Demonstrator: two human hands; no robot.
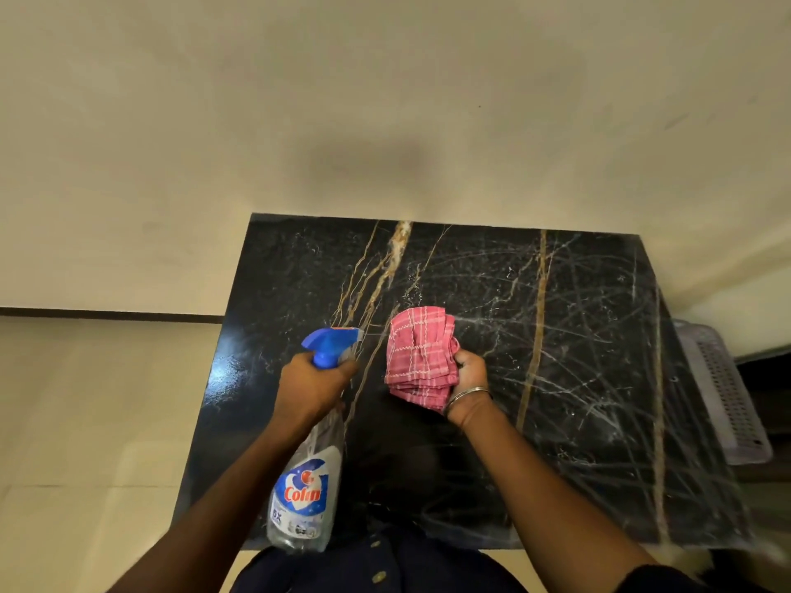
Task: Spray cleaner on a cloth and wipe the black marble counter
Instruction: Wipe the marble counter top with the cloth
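A clear spray bottle (pixel 306 494) with a blue trigger head and a blue-and-red label hangs above the counter's near left part. My left hand (pixel 312 385) grips its neck, with the nozzle turned right toward the cloth. A folded pink checked cloth (pixel 417 357) is held up in my right hand (pixel 468 376), just right of the nozzle and a small gap away. A metal bangle sits on my right wrist. Below both hands lies the black marble counter (pixel 556 336), veined with gold and white and marked with pale streaks.
A cream wall rises behind the counter. A pale perforated plastic basket (pixel 719 391) stands off the counter's right edge. Beige tiled floor (pixel 85 421) lies to the left. My dark clothing shows at the bottom edge.
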